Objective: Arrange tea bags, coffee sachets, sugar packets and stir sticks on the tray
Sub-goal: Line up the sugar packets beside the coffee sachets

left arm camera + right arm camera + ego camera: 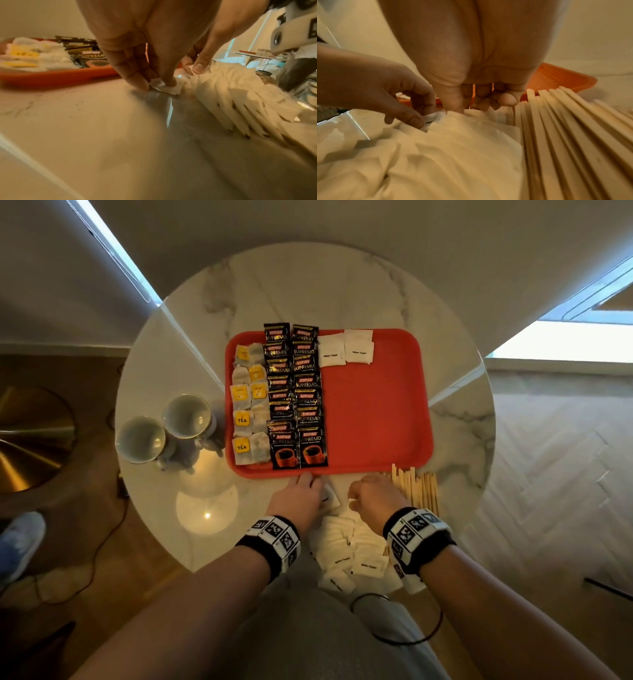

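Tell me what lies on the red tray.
On the tray: tea bags at its left, two columns of coffee sachets, two sugar packets at the far edge. Overlap hides most sachet faces. No stir sticks on it.

Two pale cups (164, 429) stand touching near the left edge of the round marble table (342, 289); a gold lamp base (30, 436) sits on the floor.

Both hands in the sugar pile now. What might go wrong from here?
1. The left hand pinches a packet at its edge only; it may slip.
2. The right hand digs into the overlapping sugar pile; it may lift several.
3. The stir sticks lie right beside that hand; a nudge may scatter them toward the table edge.
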